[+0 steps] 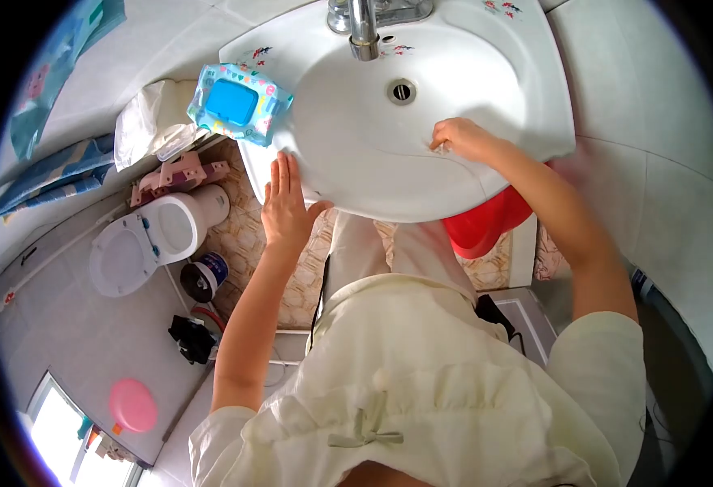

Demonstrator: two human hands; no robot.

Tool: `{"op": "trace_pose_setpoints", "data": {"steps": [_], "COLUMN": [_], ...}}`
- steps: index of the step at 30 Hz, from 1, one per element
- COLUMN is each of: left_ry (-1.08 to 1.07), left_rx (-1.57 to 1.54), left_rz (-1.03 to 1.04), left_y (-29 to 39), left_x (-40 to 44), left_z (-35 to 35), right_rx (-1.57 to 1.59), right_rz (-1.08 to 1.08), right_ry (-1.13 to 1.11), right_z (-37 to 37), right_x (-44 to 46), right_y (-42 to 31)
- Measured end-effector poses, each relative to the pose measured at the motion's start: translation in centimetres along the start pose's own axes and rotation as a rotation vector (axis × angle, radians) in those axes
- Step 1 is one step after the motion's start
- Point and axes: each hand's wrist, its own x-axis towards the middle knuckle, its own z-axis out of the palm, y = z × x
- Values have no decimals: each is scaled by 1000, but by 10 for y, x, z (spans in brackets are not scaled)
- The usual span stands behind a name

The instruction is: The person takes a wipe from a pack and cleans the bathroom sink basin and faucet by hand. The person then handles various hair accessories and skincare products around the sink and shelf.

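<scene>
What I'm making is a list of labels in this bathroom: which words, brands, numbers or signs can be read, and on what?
No text can be read with certainty.
Turquoise wipes pack: small printed marks, too small to read.
Tub near the toilet: dark label, too small to read.
Blue packet at upper left: blurred print, unreadable.
Sink: floral decorations, no readable text.

An open white toilet (171, 227) stands beside a round tub (202, 278) on patterned tiles (239, 264)
</scene>
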Motion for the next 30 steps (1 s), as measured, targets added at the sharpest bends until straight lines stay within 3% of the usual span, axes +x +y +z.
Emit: {"op": "trace_pose_setpoints", "data": {"steps": [10, 19, 25, 27, 28, 30], "left_ry": [-14, -42, 0, -36, -38, -39], "left_rx": [4, 4, 23, 8, 18, -24], "left_rz": [-26, -48, -8, -32, -36, -44], "left_y": [0, 2, 1, 0, 0, 2], "left_x": [-1, 0, 0, 0, 0, 0], "left_z": [-1, -3, -1, -2, -3, -3], "right_rx": [-11, 137, 320, 1113, 1121, 1556], "right_rz": [136, 12, 90, 60, 52, 0], "right_ry": [-333, -151, -80, 92, 89, 337], "right_z": [-21, 24, 40, 43, 39, 25], "right_x": [-21, 22, 60, 68, 70, 61], "right_y": [-54, -92, -115, -103, -99, -80]}}
